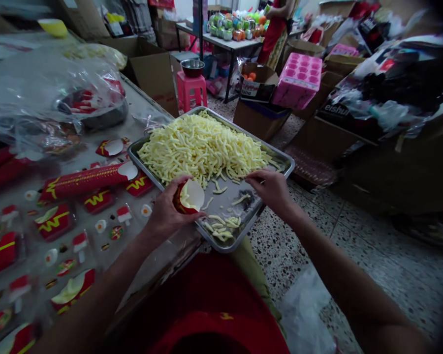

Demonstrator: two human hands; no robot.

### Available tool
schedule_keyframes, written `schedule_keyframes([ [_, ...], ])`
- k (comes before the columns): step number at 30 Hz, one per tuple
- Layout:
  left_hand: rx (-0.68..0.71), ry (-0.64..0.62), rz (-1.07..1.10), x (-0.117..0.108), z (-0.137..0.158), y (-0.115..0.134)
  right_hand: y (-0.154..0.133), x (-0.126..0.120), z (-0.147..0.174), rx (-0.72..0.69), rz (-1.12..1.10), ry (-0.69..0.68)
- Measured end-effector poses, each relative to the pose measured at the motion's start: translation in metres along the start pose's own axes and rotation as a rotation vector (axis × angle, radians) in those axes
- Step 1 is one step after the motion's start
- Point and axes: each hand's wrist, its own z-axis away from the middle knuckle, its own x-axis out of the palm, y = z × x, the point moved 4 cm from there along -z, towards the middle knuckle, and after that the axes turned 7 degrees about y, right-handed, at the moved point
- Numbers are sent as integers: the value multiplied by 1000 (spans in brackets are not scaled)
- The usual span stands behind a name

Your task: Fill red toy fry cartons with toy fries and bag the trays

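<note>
My left hand [170, 206] is wrapped round a small red fries carton [194, 196] with a white inner back. A few pale yellow toy fries show inside it. The carton is tilted over the near left edge of a metal tray [251, 223]. A large heap of the same fries [203, 145] fills the far part of the tray, and a few loose fries [221, 227] lie at its near end. At the heap's right front edge, my right hand [269, 189] has its fingers pinched together. Whatever sits between those fingertips is hidden.
A nested stack of red cartons [84, 182] lies on the table at left, above a printed clear cover. Plastic bags [40, 83] cover the table's far left. Beyond stand a pink stool [192, 91] with a metal bowl, cardboard boxes [151, 73] and a person in a red apron [271, 42].
</note>
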Motion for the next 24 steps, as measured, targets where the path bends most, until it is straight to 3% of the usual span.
schedule_keyframes([
  [4,-22,39,48,-11,-9,-3,27,4,-6,4,212,-83],
  [9,-60,85,23,-21,-10,-9,5,11,5,-238,150,-428],
  [12,-51,109,-43,-28,-7,-8,-7,18,11,-311,242,-523],
  [15,-7,73,-168,-26,-5,2,-17,22,7,-139,177,-447],
  [19,29,-80,-424,5,-11,18,-49,29,-2,119,-140,-299],
  [21,50,-91,-495,26,-21,23,-73,36,-9,134,-173,-220],
  [24,108,28,-503,50,-39,28,-103,43,-25,88,-81,-160],
])
